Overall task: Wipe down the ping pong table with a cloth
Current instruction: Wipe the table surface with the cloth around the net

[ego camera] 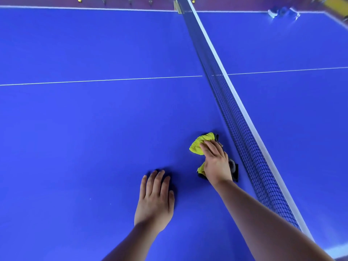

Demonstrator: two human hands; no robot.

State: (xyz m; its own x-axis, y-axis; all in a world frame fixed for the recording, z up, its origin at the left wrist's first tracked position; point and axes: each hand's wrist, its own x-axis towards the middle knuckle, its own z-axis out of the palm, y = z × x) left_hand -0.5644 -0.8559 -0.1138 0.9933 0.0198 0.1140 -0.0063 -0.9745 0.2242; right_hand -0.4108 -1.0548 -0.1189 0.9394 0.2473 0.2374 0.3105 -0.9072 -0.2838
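**Item 1. Surface** (94, 129): blue ping pong table that fills the view. A white centre line (94, 81) crosses it. A few pale specks lie on the near half, left of the hands. How much has already been wiped cannot be told.

**Item 2. Net** (243, 129): dark mesh with a white top band, running from the far edge to the near right. It passes just beside the cloth. Strokes are best run parallel to it, so that no corner snags in the mesh.

**Item 3. Left hand** (154, 202): flat on the surface with the fingers straight and close together, holding nothing. It sits near the cloth but apart from it, and appears to serve as a brace. It should lean lightly and lift clear when the cloth comes through, or it may leave prints.

**Item 4. Right hand** (216, 161): lies on top of the cloth, fingers stretched forward and pressing it down. The thumb is hidden, so a pinch on an edge cannot be ruled out. Even palm pressure and long, overlapping passes are advised.

**Item 5. Cloth** (199, 146): yellow pile on one face and dark grey on the other. It is bunched under the right hand, on the surface just beside the foot of the net. Spread flatter, it would likely cover more with each pass.
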